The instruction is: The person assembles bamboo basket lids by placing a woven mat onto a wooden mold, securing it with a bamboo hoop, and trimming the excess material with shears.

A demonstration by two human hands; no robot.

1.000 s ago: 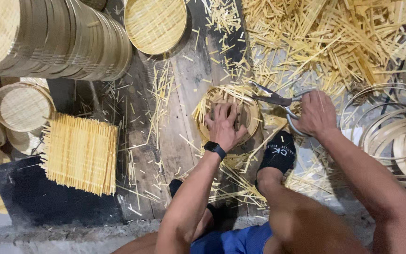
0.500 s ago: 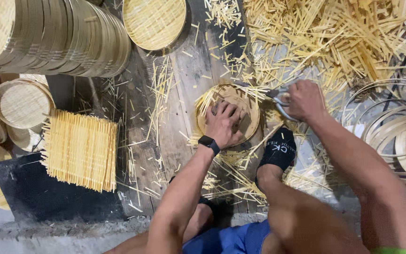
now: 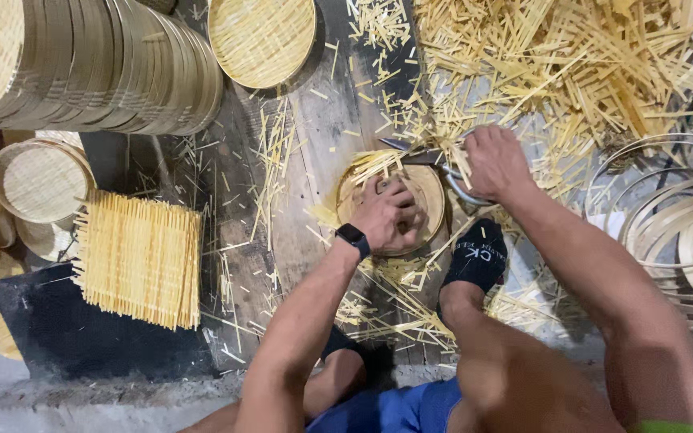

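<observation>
A small round woven bamboo tray (image 3: pixel 427 188) lies on the wooden board (image 3: pixel 314 136) in front of me. My left hand (image 3: pixel 391 216), with a black watch on the wrist, presses flat on top of it. My right hand (image 3: pixel 495 160) grips a pair of large metal shears (image 3: pixel 419 154), whose blades lie at the tray's far rim among protruding bamboo strips. My foot in a black sock (image 3: pixel 479 256) rests just right of the tray.
A long stack of round bamboo trays (image 3: pixel 98 64) lies top left, one single tray (image 3: pixel 262 40) beside it. A square woven mat (image 3: pixel 139 256) sits left. Loose bamboo offcuts (image 3: pixel 587 64) pile top right; bamboo hoops (image 3: pixel 667 224) lie right.
My right hand has moved left and up along the tray's far rim with the shears. The left hand has shifted on the tray.
</observation>
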